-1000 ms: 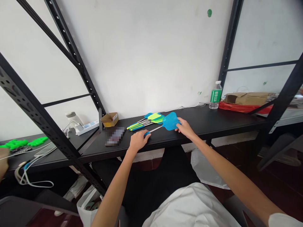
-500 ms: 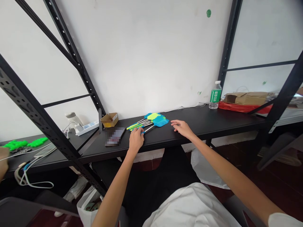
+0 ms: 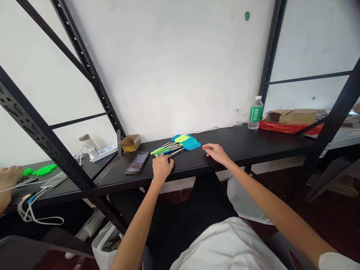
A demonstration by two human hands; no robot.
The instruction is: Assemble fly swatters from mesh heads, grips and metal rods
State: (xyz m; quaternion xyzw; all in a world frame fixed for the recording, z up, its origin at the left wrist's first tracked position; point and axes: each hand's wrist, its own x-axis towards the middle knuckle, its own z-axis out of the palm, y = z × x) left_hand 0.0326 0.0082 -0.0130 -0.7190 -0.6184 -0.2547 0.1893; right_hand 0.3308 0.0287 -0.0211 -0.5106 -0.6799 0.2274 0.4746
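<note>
**Left hand at the grips of the fly swatters, right hand open beside them**

I have the fly swatters lying in one overlapping bunch on the black shelf, blue and lime heads together, steel shafts and coloured grips angled toward my left hand. That hand sits just in front of the bunch, fingers curled down at the grip ends; I cannot tell whether it actually grips anything. My right hand is spread wide, just right of the blue head and not touching it.

Left of the bunch, against the wall, a small open cardboard box shows something yellow inside. A pixelated flat object lies nearer me. Well right of the bunch stand a green-labelled water bottle and, past it, a torn cardboard carton on red plastic. Below the shelf, left of the bunch, a white plastic bag holds something patterned I can't make out. Far left, another person's hand lies near bright green pieces.
</note>
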